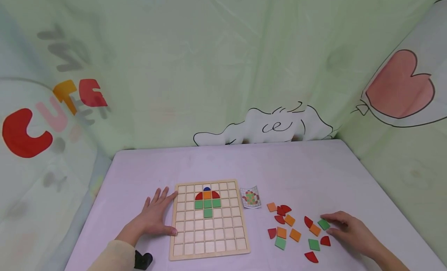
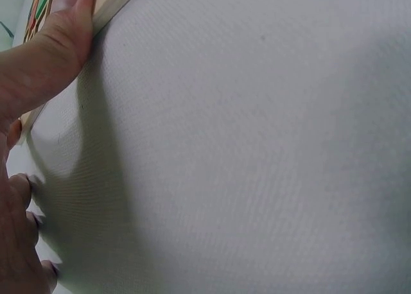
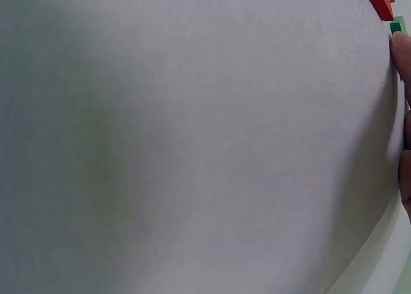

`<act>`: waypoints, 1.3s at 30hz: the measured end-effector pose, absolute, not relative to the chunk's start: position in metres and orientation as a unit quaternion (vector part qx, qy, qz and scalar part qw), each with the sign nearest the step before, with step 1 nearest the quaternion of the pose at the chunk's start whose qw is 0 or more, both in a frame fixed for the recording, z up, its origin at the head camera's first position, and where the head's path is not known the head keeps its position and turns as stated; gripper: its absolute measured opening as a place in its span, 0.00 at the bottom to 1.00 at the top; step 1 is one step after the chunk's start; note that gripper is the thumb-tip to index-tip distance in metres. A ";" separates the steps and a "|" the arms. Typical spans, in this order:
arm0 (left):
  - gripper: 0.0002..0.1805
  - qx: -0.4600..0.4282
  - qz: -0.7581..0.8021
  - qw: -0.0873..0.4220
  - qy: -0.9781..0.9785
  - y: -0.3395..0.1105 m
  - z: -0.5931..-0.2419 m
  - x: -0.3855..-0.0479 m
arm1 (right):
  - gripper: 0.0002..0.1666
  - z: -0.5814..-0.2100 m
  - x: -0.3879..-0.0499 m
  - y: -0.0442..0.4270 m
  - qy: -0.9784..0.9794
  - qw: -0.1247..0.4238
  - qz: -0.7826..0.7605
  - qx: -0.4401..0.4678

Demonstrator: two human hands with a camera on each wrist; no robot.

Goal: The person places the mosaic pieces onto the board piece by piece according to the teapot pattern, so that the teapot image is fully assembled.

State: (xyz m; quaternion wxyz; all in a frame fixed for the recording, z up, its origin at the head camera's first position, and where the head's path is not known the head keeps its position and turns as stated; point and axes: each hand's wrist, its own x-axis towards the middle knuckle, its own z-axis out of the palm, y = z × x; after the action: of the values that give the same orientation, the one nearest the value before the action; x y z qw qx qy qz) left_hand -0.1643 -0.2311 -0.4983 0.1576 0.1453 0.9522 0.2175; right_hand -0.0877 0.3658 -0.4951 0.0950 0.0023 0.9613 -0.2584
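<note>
Board point(image 1: 209, 247) partly filled, eight pieces point(image 1: 207, 203) set, loose tiles point(image 1: 295, 235) left on tabletop point(image 1: 279, 166), my left grip point(image 1: 153, 216) spread against its edge, right grip point(image 1: 354, 232) pinching a green tile point(image 1: 324, 224).

And there on the left, climbing the curtain point(image 1: 21, 201), big letters spell "CUTE": red C point(image 1: 12, 133), pink U point(image 1: 57, 124), orange T point(image 1: 65, 93), red E point(image 1: 90, 93)! Beside them, grey letters point(image 1: 64, 51) show, too faint to read surely.
</note>
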 end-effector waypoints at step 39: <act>0.69 0.139 0.215 0.166 0.952 -0.230 -0.497 -0.163 | 0.20 -0.496 -0.075 0.341 0.972 0.057 -0.227 -0.009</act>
State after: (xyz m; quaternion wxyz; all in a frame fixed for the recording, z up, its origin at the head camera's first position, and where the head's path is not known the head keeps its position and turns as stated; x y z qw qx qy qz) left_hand -0.1629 -0.2296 -0.4969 0.1656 0.1385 0.9524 0.2153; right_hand -0.0755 0.3405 -0.4955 0.0569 -0.0093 0.9722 -0.2269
